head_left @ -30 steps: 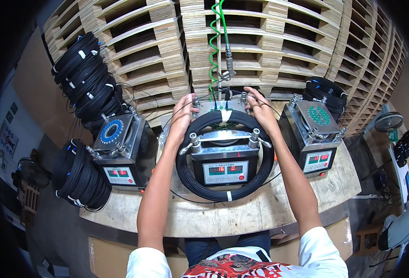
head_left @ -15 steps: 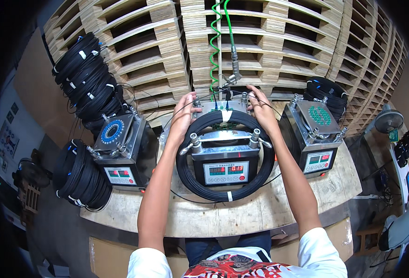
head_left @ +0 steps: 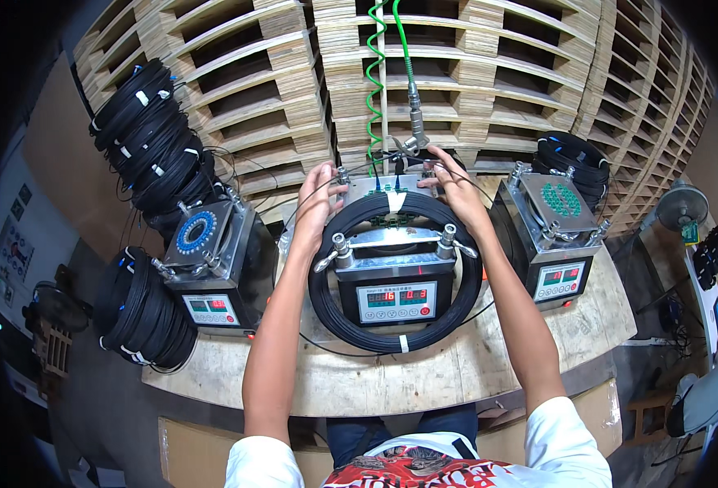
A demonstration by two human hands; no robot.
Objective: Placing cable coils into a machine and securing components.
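A black cable coil bound with white tape stands around the front of the middle machine, a steel-topped box with a lit red-and-green display. My left hand is at the machine's rear left clamp post, fingers stretched out and apart. At the rear right, my right hand is beside the other post, its fingers also stretched out; whether the fingertips touch the posts is unclear. Small green connectors sit on the top plate, partly behind the coil. Front clamp posts have metal levers.
A similar machine with a blue ring of fittings stands left, another with green fittings right. Black cable coils are stacked at left; another coil lies behind the right machine. A green air hose with a metal nozzle hangs before wooden pallets.
Both hands stay near the rear posts, with slight finger movement. Readings on the displays have changed. The coil has not visibly moved.
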